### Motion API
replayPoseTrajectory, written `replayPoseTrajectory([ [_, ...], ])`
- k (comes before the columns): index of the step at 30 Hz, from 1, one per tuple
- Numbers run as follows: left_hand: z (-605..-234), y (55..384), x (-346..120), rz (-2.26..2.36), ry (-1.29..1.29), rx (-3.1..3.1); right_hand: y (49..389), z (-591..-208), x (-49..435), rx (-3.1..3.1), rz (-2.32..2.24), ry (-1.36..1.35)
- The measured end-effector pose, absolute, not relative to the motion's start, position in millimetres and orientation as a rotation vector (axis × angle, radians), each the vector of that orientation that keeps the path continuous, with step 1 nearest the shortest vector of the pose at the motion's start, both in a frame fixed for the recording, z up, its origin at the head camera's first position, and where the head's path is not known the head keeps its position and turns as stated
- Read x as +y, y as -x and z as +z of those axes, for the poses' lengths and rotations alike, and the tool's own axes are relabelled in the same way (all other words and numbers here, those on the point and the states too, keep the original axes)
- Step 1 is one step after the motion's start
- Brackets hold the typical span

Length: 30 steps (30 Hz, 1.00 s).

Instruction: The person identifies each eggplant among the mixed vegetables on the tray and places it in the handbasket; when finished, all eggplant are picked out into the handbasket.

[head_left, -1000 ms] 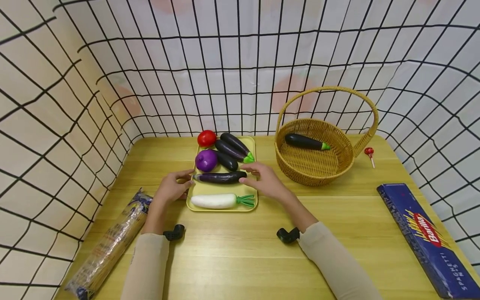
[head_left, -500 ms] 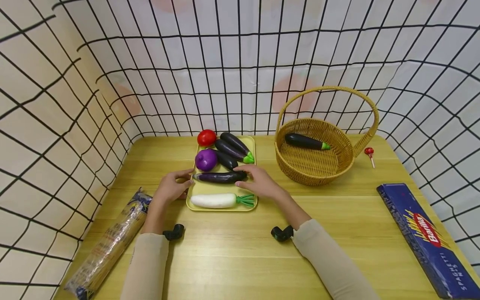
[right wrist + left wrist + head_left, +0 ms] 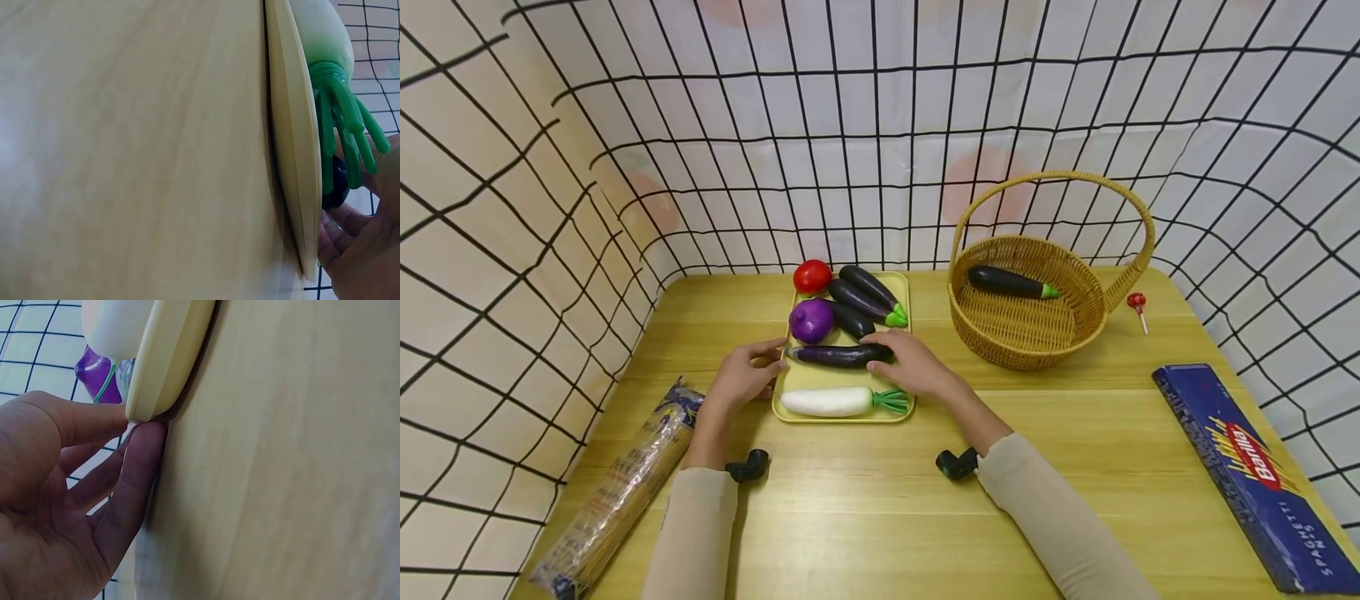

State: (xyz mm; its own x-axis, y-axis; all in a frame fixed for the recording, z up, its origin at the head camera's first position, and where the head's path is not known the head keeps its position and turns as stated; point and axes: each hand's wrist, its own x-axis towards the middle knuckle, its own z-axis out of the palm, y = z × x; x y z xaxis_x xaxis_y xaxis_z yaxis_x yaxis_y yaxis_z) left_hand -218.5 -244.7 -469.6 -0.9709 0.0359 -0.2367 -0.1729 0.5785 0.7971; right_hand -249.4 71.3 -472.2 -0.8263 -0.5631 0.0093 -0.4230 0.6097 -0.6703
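My left hand (image 3: pixel 745 375) holds the left edge of a yellow tray (image 3: pixel 850 380); the left wrist view shows thumb and finger pinching the tray's rim (image 3: pixel 165 362). At the tray's right side, my right hand (image 3: pixel 912 363) curls thumb and fingers around the right end of a dark purple eggplant (image 3: pixel 829 356), which lies flat in the tray. A white radish (image 3: pixel 827 402) with green leaves lies in front of it. Behind are a purple onion (image 3: pixel 811 321), a tomato (image 3: pixel 812 277) and several other eggplants (image 3: pixel 854 300). Green leaves (image 3: pixel 344 106) partly hide the eggplant's end in the right wrist view.
A wicker basket (image 3: pixel 1030 358) with a tall handle stands at the back right, with a dark eggplant (image 3: pixel 1006 282) inside. Beside it lies a red lollipop (image 3: pixel 1137 302). A blue spaghetti box (image 3: pixel 1255 475) lies at right, a spaghetti bag (image 3: pixel 625 483) at left. Black grid (image 3: pixel 880 125) surrounds the table.
My right hand has moved left and its fingers have come around the eggplant's right end. The left hand has stayed at the tray's edge.
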Motion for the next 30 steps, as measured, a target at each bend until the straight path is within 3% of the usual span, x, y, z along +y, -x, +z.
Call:
replayPoseTrajectory([
  [19, -469, 218, -246, 1.379, 0.12, 2.552, 237, -456, 91, 2.676, -1.081, 0.815],
  [30, -469, 219, -245, 1.387, 0.137, 2.548, 227, -430, 133, 2.719, -1.221, 0.8],
])
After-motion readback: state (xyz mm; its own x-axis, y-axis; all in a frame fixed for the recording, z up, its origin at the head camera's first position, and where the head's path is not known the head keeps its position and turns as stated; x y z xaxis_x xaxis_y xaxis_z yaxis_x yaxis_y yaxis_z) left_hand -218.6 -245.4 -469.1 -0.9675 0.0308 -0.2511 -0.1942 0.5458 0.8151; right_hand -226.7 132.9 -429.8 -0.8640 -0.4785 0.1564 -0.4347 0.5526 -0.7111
